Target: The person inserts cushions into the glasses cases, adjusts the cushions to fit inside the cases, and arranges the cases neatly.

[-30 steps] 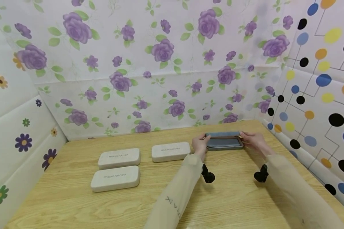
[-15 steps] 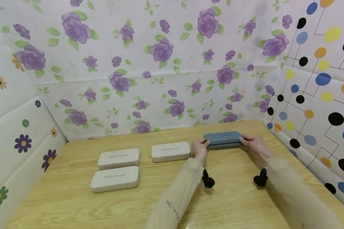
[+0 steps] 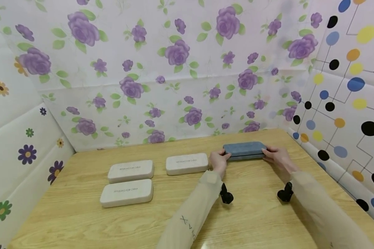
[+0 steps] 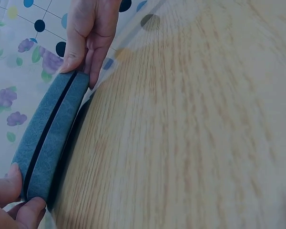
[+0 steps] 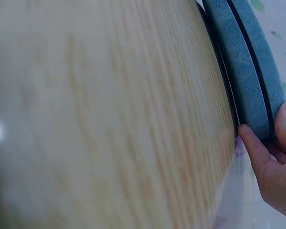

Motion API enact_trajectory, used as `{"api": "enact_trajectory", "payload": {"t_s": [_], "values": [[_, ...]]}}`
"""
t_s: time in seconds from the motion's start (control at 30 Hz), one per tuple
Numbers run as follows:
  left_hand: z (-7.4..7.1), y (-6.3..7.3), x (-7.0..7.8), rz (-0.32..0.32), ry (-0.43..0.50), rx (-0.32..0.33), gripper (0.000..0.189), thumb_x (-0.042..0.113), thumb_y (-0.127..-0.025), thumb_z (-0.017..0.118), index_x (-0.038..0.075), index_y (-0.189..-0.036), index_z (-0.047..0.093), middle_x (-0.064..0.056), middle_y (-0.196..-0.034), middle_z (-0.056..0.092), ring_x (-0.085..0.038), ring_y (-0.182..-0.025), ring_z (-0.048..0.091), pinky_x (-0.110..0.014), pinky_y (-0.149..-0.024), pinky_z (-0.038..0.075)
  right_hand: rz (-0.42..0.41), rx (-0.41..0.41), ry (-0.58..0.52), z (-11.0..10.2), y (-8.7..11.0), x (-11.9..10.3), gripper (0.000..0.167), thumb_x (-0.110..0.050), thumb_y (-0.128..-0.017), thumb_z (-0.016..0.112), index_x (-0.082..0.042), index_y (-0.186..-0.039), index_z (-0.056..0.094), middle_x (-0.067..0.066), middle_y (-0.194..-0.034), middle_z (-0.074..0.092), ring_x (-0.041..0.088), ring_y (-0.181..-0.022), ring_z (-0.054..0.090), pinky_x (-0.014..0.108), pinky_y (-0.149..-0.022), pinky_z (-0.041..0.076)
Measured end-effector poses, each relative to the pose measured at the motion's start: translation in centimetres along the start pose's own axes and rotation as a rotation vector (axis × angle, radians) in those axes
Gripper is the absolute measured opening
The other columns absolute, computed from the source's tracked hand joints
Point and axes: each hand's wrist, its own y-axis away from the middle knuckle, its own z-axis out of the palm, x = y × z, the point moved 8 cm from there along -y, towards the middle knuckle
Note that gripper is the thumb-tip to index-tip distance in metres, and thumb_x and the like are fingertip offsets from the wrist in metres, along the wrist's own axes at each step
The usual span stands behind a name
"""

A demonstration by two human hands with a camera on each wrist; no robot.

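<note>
A blue glasses case (image 3: 244,148) lies at the back right of the table, its lid down with a thin dark seam along the front. My left hand (image 3: 219,162) pinches its left end, thumb on the lid and fingers lower down. At the opposite end, my right hand (image 3: 278,157) holds the case between thumb and fingers. The left wrist view shows the case (image 4: 50,129) side-on, a hand at each end. In the right wrist view, a finger of the right hand (image 5: 276,167) reaches under the lower edge and the thumb rests at the lid.
Three white cases with printed lettering lie to the left: one white case (image 3: 187,164) close beside my left hand, a second white case (image 3: 131,171) farther left, and a third white case (image 3: 126,193) in front of that. Patterned cloth walls (image 3: 156,103) enclose the wooden table (image 3: 162,214).
One second ago the blue case stood partly open, showing a grey cloth and brown lining. Its lid has come down, with both hands still at the ends.
</note>
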Motion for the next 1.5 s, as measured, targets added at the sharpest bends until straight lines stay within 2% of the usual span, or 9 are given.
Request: {"api": "enact_trajectory", "payload": {"t_s": [0.2,0.33,0.43,0.8,0.93,1.07,1.13,1.23,1.5], "values": [[-0.1,-0.1,-0.1,-0.012,-0.019,0.002,0.035,-0.013,-0.074,0.065,-0.005,-0.108,0.063,-0.014,-0.105,0.061,-0.027,-0.100,0.056,-0.030,-0.074,0.049,0.007,-0.003,-0.025,0.0,0.2,-0.1,0.051,-0.002,-0.095,0.044,0.009,-0.136,0.015,0.027,-0.142,0.002,0.021,-0.116,0.038,0.036,-0.093,0.034],[-0.2,-0.2,0.0,-0.010,-0.047,0.003,0.035,-0.012,-0.072,0.068,-0.004,-0.106,0.064,-0.012,-0.102,0.062,-0.025,-0.097,0.057,-0.030,-0.073,0.050,0.006,-0.005,-0.047,-0.1,0.2,-0.2,0.052,-0.001,-0.095,0.044,0.009,-0.136,0.015,0.028,-0.142,0.002,0.006,-0.097,0.055,0.036,-0.093,0.035],[-0.2,-0.1,0.0,-0.017,-0.025,0.000,0.033,-0.013,-0.072,0.067,-0.004,-0.105,0.065,-0.012,-0.101,0.062,-0.025,-0.094,0.058,-0.032,-0.073,0.050,0.008,-0.006,-0.058,-0.2,0.2,-0.1,0.053,0.000,-0.094,0.044,0.009,-0.137,0.014,0.028,-0.142,0.002,-0.001,-0.083,0.057,0.035,-0.091,0.037],[-0.3,-0.1,0.4,0.003,-0.078,0.019,0.033,-0.009,-0.071,0.069,-0.003,-0.103,0.066,-0.011,-0.098,0.063,-0.025,-0.095,0.057,-0.031,-0.074,0.049,0.003,-0.013,-0.050,-0.2,0.4,-0.2,0.053,0.001,-0.094,0.044,0.011,-0.136,0.013,0.027,-0.143,0.000,0.000,-0.082,0.058,0.034,-0.089,0.039],[-0.3,-0.1,0.3,-0.004,-0.059,0.013,0.031,-0.011,-0.072,0.068,-0.004,-0.103,0.066,-0.012,-0.099,0.062,-0.025,-0.095,0.058,-0.032,-0.074,0.050,0.007,-0.007,0.039,-0.2,0.4,-0.2,0.052,-0.001,-0.094,0.045,0.010,-0.136,0.016,0.030,-0.142,0.005,0.011,-0.099,0.055,0.032,-0.090,0.039],[-0.3,0.0,0.2,-0.011,-0.021,0.005,0.031,-0.014,-0.073,0.066,-0.005,-0.102,0.065,-0.014,-0.099,0.062,-0.026,-0.093,0.058,-0.032,-0.073,0.050,-0.001,0.009,0.163,-0.5,0.3,-0.2,0.053,-0.007,-0.094,0.049,0.010,-0.136,0.022,0.031,-0.139,0.015,0.030,-0.121,0.032,0.030,-0.091,0.038],[-0.4,-0.1,0.3,0.001,-0.041,0.011,0.031,-0.014,-0.072,0.067,-0.005,-0.101,0.066,-0.014,-0.097,0.062,-0.026,-0.093,0.058,-0.032,-0.072,0.050,-0.007,0.015,0.226,-0.7,0.2,-0.2,0.053,-0.009,-0.093,0.051,0.010,-0.135,0.025,0.031,-0.138,0.019,0.035,-0.123,0.026,0.029,-0.090,0.038],[-0.6,0.0,0.2,0.009,-0.057,0.020,0.033,-0.015,-0.069,0.068,-0.005,-0.100,0.066,-0.014,-0.095,0.063,-0.028,-0.093,0.058,-0.031,-0.070,0.051,-0.018,0.016,0.297,-0.8,0.2,-0.2,0.053,-0.010,-0.093,0.053,0.011,-0.134,0.028,0.032,-0.136,0.024,0.037,-0.121,0.029,0.028,-0.088,0.040],[-0.8,0.2,0.0,0.019,0.039,0.034,0.033,-0.025,-0.069,0.061,-0.010,-0.098,0.065,-0.021,-0.092,0.061,-0.032,-0.087,0.058,-0.034,-0.064,0.052,-0.065,0.025,0.471,-1.1,0.4,-0.4,0.053,-0.015,-0.088,0.061,0.010,-0.129,0.040,0.030,-0.128,0.038,0.037,-0.116,0.037,0.021,-0.078,0.045]]}}
